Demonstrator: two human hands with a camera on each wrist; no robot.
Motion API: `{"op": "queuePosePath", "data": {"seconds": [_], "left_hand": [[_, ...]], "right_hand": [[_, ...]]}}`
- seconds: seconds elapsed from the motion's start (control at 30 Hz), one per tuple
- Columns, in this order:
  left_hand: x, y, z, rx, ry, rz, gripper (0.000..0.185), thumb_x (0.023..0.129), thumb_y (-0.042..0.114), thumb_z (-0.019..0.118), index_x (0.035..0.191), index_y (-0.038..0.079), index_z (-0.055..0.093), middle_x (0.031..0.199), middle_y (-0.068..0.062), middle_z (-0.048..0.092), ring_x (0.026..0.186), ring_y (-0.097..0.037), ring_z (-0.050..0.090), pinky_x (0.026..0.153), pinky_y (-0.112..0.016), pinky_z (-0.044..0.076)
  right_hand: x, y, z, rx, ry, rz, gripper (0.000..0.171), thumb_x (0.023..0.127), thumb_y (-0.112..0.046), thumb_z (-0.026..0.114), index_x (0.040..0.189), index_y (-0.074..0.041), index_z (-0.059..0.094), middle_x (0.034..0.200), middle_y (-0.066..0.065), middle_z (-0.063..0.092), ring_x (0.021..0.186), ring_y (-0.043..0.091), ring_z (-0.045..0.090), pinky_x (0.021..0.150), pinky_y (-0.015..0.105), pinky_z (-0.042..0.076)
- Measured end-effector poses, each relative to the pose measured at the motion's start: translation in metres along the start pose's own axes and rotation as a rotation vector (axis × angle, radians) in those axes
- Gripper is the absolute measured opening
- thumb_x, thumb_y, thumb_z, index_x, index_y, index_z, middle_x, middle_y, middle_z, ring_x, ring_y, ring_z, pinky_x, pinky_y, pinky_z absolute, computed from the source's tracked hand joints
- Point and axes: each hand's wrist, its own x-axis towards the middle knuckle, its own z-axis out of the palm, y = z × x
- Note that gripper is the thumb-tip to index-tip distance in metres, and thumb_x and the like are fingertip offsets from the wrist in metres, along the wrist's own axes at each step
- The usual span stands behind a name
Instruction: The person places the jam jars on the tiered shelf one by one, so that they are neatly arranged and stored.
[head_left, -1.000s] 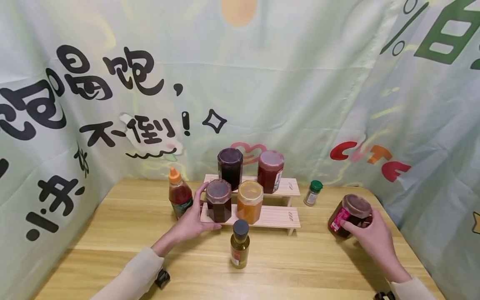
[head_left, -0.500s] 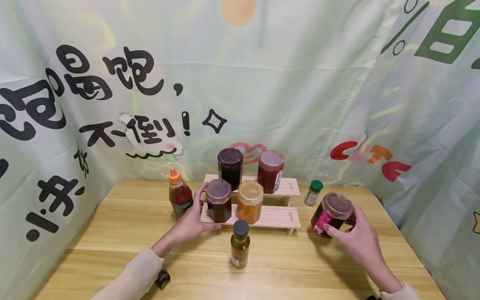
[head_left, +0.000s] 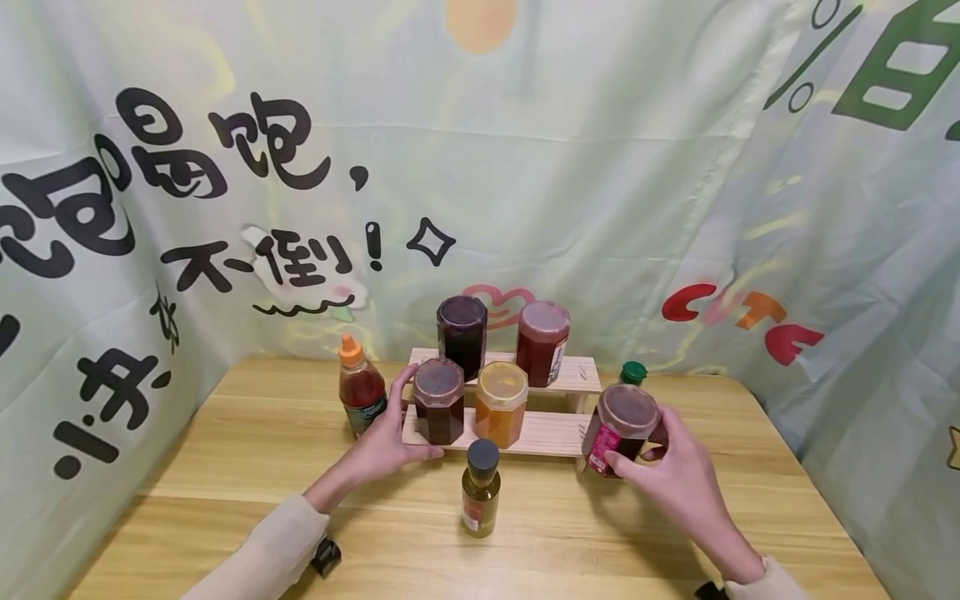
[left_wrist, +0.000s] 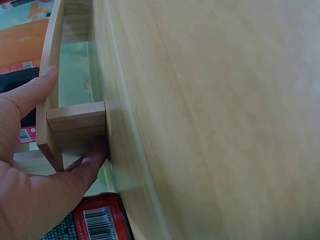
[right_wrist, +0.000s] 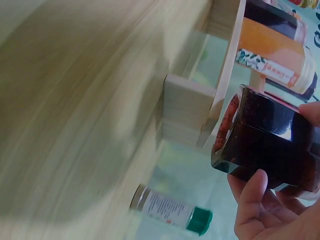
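My right hand (head_left: 678,475) grips a jam jar (head_left: 628,421) with dark contents and a pink label, thumb at the front. The jar is off the table, at the right end of a two-step wooden rack (head_left: 551,429); in the right wrist view its base overlaps the rack's end. My left hand (head_left: 384,446) holds the rack's left end: in the left wrist view the thumb (left_wrist: 37,92) lies on the step's front edge and a finger reaches behind its leg (left_wrist: 77,117). A dark jar (head_left: 438,404) and an orange jar (head_left: 501,404) stand on the lower step.
On the upper step are a dark purple jar (head_left: 462,337) and a red jar (head_left: 542,343). A squeeze bottle (head_left: 362,387) stands left of the rack, a black-capped bottle (head_left: 481,492) in front. Behind the held jar is a green-capped shaker (head_left: 633,372). Cloth hangs around the table.
My right hand has carried the jam jar leftward, from the table's right side to the rack's right end, now partly covering the shaker. My left hand has stayed on the rack.
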Motion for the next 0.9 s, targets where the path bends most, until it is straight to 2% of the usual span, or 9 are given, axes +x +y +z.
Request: {"op": "queuePosePath", "data": {"seconds": [0.3,0.57,0.73,0.9], "left_hand": [[0.0,0.003,0.001,0.003,-0.01,-0.008,0.132,0.084,0.021,0.1,0.173,0.037,0.004,0.17,-0.021,0.037,0.147,-0.048,0.046,0.113,-0.068,0.041],[0.0,0.004,0.0,0.008,0.003,-0.002,0.134,0.083,0.017,0.1,0.173,0.037,0.004,0.17,-0.019,0.037,0.141,-0.045,0.051,0.111,-0.066,0.044],[-0.001,0.004,0.0,0.01,0.009,-0.005,0.134,0.083,0.014,0.1,0.173,0.036,0.003,0.169,-0.019,0.038,0.139,-0.043,0.053,0.11,-0.064,0.045],[-0.001,0.004,0.0,0.01,0.012,-0.005,0.134,0.082,0.016,0.101,0.173,0.036,0.004,0.167,-0.021,0.04,0.138,-0.044,0.054,0.109,-0.065,0.046]], "right_hand": [[0.007,-0.013,0.02,0.051,-0.05,0.023,0.075,0.078,-0.014,0.097,0.142,-0.006,0.06,0.104,0.006,0.074,0.092,0.018,0.067,0.074,0.027,0.059],[0.013,-0.021,0.032,0.105,-0.122,0.077,0.079,0.08,-0.017,0.097,0.146,-0.009,0.055,0.109,0.012,0.073,0.08,0.023,0.069,0.071,0.03,0.057],[0.016,-0.025,0.036,0.119,-0.154,0.083,0.081,0.083,-0.023,0.097,0.149,-0.009,0.052,0.118,0.015,0.072,0.084,0.021,0.07,0.073,0.03,0.058],[0.017,-0.028,0.038,0.155,-0.185,0.108,0.08,0.086,-0.023,0.096,0.15,-0.009,0.051,0.122,0.017,0.071,0.087,0.022,0.069,0.074,0.03,0.058]]}}
